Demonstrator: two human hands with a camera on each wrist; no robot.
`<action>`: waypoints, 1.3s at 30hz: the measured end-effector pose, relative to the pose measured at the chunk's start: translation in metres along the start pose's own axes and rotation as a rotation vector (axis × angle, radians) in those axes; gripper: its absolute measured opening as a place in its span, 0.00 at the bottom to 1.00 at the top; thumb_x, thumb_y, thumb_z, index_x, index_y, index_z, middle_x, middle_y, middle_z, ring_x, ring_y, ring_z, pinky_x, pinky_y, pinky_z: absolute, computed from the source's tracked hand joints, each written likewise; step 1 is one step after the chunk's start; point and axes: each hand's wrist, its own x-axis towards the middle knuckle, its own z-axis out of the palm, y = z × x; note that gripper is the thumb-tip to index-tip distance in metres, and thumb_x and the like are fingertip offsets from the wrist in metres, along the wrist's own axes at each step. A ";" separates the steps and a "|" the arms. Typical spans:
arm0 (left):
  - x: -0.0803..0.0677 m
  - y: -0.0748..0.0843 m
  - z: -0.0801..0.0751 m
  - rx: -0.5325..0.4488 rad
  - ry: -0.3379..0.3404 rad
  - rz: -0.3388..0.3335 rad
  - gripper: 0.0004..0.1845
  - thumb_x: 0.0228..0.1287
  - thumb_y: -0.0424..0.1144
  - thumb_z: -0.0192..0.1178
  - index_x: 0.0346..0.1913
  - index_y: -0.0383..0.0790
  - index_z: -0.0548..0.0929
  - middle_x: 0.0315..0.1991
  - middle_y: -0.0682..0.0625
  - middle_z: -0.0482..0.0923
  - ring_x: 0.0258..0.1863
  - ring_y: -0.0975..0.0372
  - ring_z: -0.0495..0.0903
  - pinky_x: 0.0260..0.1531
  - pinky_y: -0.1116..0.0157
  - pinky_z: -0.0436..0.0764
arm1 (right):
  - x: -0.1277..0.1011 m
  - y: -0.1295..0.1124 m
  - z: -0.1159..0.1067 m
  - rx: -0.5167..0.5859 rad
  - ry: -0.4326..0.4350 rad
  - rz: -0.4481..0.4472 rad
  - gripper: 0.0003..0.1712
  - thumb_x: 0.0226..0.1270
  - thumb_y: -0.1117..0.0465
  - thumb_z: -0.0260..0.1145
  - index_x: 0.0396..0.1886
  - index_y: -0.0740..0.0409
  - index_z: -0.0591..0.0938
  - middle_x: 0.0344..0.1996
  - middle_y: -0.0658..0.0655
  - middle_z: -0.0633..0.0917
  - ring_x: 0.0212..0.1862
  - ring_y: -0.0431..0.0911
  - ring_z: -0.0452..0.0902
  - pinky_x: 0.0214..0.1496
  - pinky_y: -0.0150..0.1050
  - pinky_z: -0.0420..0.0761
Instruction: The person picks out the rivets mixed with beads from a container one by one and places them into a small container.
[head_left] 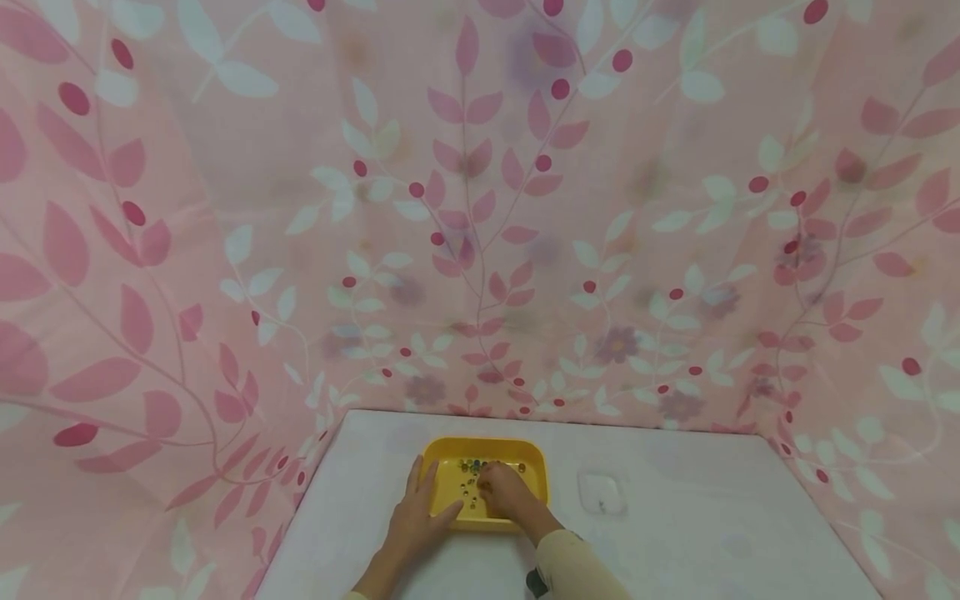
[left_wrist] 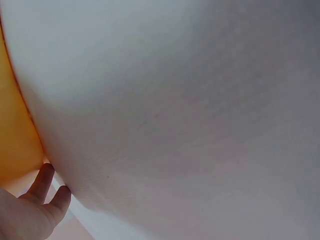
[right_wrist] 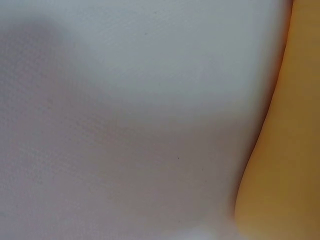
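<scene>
A yellow tray (head_left: 536, 467) sits on the white table (head_left: 675, 542), with several small coloured beads (head_left: 471, 467) scattered inside it. My left hand (head_left: 429, 493) lies flat against the tray's left side, fingers straight along the rim and thumb at the front edge. My right hand (head_left: 497, 485) reaches into the tray, its fingers curled down over the beads and hiding what they touch. In the left wrist view two fingertips (left_wrist: 44, 176) lie beside the yellow tray (left_wrist: 15, 140). In the right wrist view only the tray wall (right_wrist: 285, 150) and the table (right_wrist: 125, 125) show.
A small clear square container (head_left: 602, 492) lies on the table just right of the tray. Pink leaf-patterned cloth (head_left: 480, 208) walls in the table at the back and on both sides.
</scene>
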 end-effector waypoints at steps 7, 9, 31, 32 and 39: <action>-0.001 0.001 -0.001 -0.009 0.018 0.014 0.47 0.59 0.64 0.63 0.77 0.48 0.60 0.80 0.44 0.43 0.62 0.40 0.74 0.54 0.39 0.75 | -0.002 0.000 -0.001 0.056 0.017 0.067 0.05 0.62 0.66 0.70 0.36 0.56 0.90 0.32 0.46 0.84 0.37 0.40 0.78 0.49 0.42 0.83; -0.001 0.001 0.000 -0.011 0.022 0.019 0.47 0.59 0.64 0.63 0.76 0.48 0.61 0.80 0.43 0.43 0.62 0.40 0.74 0.54 0.39 0.76 | -0.002 0.000 -0.001 0.081 0.017 0.084 0.05 0.62 0.66 0.70 0.35 0.56 0.90 0.32 0.47 0.85 0.37 0.41 0.78 0.49 0.43 0.83; -0.001 -0.001 0.002 -0.008 0.008 0.003 0.47 0.59 0.65 0.63 0.76 0.48 0.61 0.80 0.44 0.43 0.66 0.40 0.70 0.56 0.39 0.75 | -0.006 0.000 -0.001 0.170 -0.019 0.158 0.03 0.62 0.68 0.70 0.32 0.56 0.87 0.28 0.47 0.80 0.34 0.41 0.72 0.40 0.39 0.80; -0.001 -0.001 0.002 -0.009 0.008 0.003 0.47 0.59 0.65 0.63 0.76 0.47 0.61 0.80 0.44 0.43 0.66 0.40 0.70 0.56 0.39 0.74 | -0.006 0.000 -0.001 0.161 -0.016 0.152 0.03 0.62 0.68 0.70 0.32 0.56 0.87 0.27 0.47 0.80 0.33 0.41 0.72 0.39 0.39 0.80; -0.001 -0.001 0.001 -0.008 0.016 0.011 0.47 0.59 0.65 0.62 0.76 0.47 0.61 0.80 0.44 0.43 0.64 0.40 0.72 0.55 0.39 0.75 | -0.006 -0.002 -0.003 0.138 -0.030 0.151 0.04 0.61 0.68 0.70 0.28 0.55 0.85 0.26 0.47 0.78 0.33 0.41 0.71 0.36 0.36 0.77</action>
